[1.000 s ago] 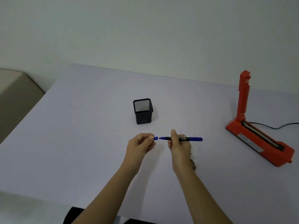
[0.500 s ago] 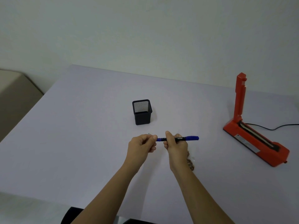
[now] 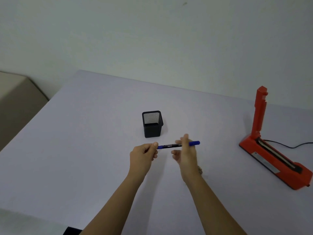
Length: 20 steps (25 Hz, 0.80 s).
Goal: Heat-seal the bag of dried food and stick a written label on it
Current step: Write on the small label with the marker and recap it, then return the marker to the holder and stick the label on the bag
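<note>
Both forearms enter from the near edge and reach forward over the pale lilac table [image 3: 71, 150].

The left hand [image 3: 144, 156] is closed in a loose fist, thumb and forefinger pinched on the left end of a blue marker [image 3: 177, 144]. The cap end sits inside that pinch and cannot be made out clearly.

The right hand [image 3: 185, 154] is just right of the left, with a small gap between them. Its fingers [image 3: 186, 139] are spread and partly uncurled, and they are blurred. The marker's barrel crosses in front of them, but whether the right hand has any grip on it cannot be told. The palm appears largely open.

The marker lies roughly level, running left to right between the two hands, its blue right end projecting past the right hand. It is held above the table, not resting on it.

Just beyond the hands, slightly left of the marker's middle, stands a black mesh pen holder [image 3: 152, 124], upright, square in plan. It is apart from both hands and from the marker.

Well to the right of the right hand sits a red heat sealer [image 3: 274, 160] on the table, its pressing arm [image 3: 259, 112] raised upright at the far end. A black cable [image 3: 288, 146] runs from it toward the right edge.

Beyond the table's far edge is a plain pale wall [image 3: 152, 39]. Far left of the left hand is a beige surface [image 3: 15, 99], lower than the table.

No bag or label can be found in view.
</note>
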Tool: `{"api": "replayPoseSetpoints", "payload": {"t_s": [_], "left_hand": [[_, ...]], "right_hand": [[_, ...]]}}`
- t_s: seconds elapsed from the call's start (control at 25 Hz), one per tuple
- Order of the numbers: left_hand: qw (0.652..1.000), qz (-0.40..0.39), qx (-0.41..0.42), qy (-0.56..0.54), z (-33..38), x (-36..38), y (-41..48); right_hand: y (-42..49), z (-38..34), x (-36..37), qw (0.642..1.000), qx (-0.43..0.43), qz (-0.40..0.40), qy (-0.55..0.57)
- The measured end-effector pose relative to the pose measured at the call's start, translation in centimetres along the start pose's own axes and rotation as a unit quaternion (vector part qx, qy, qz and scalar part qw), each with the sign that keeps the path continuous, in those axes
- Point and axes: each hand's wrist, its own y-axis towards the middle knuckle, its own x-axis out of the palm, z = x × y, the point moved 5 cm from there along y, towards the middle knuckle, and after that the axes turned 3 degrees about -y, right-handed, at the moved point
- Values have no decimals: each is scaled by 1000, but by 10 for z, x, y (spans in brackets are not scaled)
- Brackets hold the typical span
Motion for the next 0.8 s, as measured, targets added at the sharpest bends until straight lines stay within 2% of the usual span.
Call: {"api": "replayPoseSetpoints", "payload": {"t_s": [0.08,0.12,0.2,0.28,0.4,0.52,0.6,0.8], "left_hand": [[999,7,22,22,9,-6,16],[997,19,43,56,15,-9,26],[986,59,87,129,27,-14,50],[975,83,92,187,31,-16,79],[962,42,73,258,21,-8,115],[950,12,98,295,14,-1,126],[947,10,117,299,13,0,129],[942,5,143,302,11,0,133]], "right_hand": [[17,-12,-3,998,-23,20,51],[25,-20,-4,998,-55,27,29],[44,-43,3,990,-136,27,-36],[63,-66,19,969,-220,19,-109],[89,-82,58,921,-295,-34,-252],[104,-64,92,864,-310,-111,-380],[112,-46,106,842,-303,-142,-424],[123,-31,120,798,-316,-129,-497]]}}
